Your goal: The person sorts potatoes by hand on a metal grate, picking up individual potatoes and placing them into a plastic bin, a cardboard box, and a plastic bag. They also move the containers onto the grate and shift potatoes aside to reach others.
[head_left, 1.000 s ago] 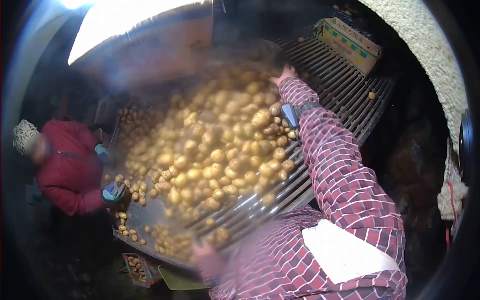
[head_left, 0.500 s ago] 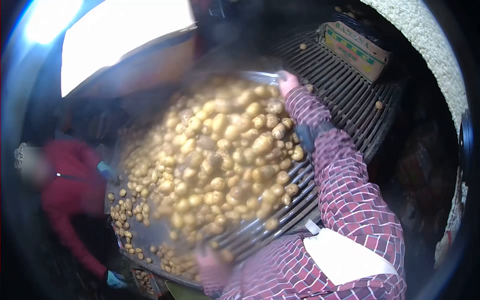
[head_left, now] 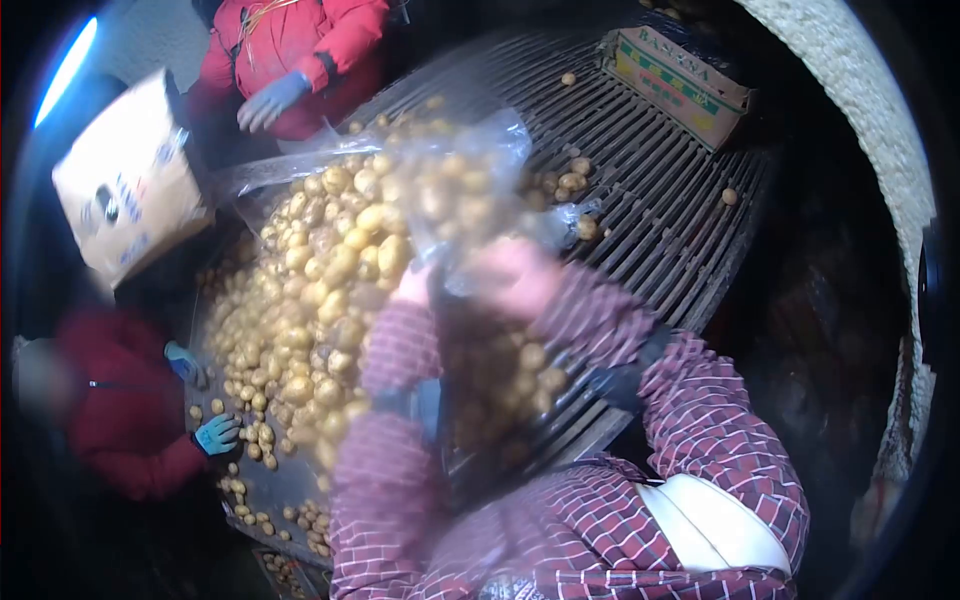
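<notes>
A large heap of potatoes (head_left: 320,275) lies on a slatted rack (head_left: 640,190). Across the heap's far side stretches a clear plastic bag (head_left: 512,140), bunched up near my hands. My left hand (head_left: 414,284) is closed on the plastic, over the middle of the heap. Just right of it, my right hand (head_left: 515,276) is also closed on the plastic, smeared by motion. Potatoes show through the film beyond my hands, blurred. Both my forearms, in checked sleeves, hide part of the heap.
A banana carton (head_left: 675,85) stands at the rack's far end. On the left, one person in dark red (head_left: 125,410) reaches toward the potatoes with gloved hands. Another person in a red jacket (head_left: 290,50) stands behind, near a tilted cardboard box (head_left: 135,185).
My hands, wide apart before, have come together over the heap with the plastic bunched between them. The white box has moved left, revealing the person in the red jacket.
</notes>
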Tool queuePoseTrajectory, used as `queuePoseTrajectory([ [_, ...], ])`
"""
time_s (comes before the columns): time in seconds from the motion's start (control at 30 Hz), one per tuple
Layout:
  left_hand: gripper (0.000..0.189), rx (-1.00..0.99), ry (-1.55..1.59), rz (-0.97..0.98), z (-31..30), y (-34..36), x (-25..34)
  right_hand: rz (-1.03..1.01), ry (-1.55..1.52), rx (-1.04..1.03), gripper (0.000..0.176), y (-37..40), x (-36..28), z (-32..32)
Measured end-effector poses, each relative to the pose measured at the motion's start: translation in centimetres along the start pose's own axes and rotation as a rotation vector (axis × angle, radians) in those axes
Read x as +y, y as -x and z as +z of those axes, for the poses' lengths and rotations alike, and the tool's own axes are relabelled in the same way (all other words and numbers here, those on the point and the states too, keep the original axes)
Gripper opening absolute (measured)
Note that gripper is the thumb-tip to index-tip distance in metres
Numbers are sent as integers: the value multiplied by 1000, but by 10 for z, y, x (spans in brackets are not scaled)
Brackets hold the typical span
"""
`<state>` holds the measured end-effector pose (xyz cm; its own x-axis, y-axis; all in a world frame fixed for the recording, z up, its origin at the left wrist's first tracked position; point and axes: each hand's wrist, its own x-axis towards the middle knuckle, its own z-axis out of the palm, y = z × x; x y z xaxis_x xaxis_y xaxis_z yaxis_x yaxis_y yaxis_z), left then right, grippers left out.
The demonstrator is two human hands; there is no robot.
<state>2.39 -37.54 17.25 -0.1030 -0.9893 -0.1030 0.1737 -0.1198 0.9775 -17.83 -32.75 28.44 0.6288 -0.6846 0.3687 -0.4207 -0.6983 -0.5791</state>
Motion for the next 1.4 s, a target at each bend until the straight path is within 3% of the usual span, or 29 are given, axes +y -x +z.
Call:
queuePoseTrajectory([
  [0.03,34,109,-379,281,1,10,-11,133,-399,248,33,1,38,-13],
  [0.07,34,148,-411,335,5,19,-15,286,-502,466,41,-8,45,-47],
  [0.1,34,190,-445,388,8,28,-19,392,-458,593,51,-16,38,-73],
  [0.13,34,156,-136,228,15,36,-5,465,-132,627,54,-31,94,-80],
  [0.17,34,120,173,70,20,40,3,548,66,592,57,-47,117,-80],
  [0.2,33,133,177,108,20,36,-5,632,262,548,60,-63,139,-81],
  [0.27,31,167,197,187,22,21,-31,413,26,482,53,-85,174,-74],
  [0.37,26,87,313,212,24,28,-28,314,-146,682,39,-136,266,-60],
  [0.4,25,57,334,231,26,37,-18,160,-417,836,25,-154,258,-64],
  [0.5,18,176,211,242,42,65,53,223,-708,763,22,-181,172,-93],
  [0.6,20,198,29,413,44,86,73,119,-1016,777,22,-202,115,-105],
  [0.67,28,210,-50,460,41,117,106,33,-984,633,22,-181,37,-111],
  [0.73,30,365,-228,576,8,142,125,-99,-669,573,20,-165,-33,-111],
  [0.77,32,357,73,441,-9,155,127,-178,-544,519,20,-159,-55,-110],
  [0.87,70,539,-4,699,-33,171,141,-364,-211,291,21,-147,-103,-90],
  [0.9,90,592,-136,666,-37,161,129,-396,-127,200,22,-147,-110,-77],
  [0.97,89,614,-358,554,-60,125,89,-461,49,10,24,-141,-114,-37],
  [1.07,88,525,-646,239,-106,80,-25,-626,173,-229,28,-97,-118,35],
  [1.13,88,445,-779,9,-127,104,-96,-762,75,-374,31,-58,-122,73],
  [1.2,87,452,-791,-64,-145,155,-113,-851,-72,-490,35,-31,-134,90],
  [1.27,86,511,-742,41,-160,186,-78,-867,-192,-429,38,-33,-135,90],
  [1.33,86,551,-699,218,-165,205,-24,-762,-127,-161,47,-38,-118,76],
  [1.4,85,563,-708,360,-165,213,26,-108,-427,-46,56,-30,-76,61],
])
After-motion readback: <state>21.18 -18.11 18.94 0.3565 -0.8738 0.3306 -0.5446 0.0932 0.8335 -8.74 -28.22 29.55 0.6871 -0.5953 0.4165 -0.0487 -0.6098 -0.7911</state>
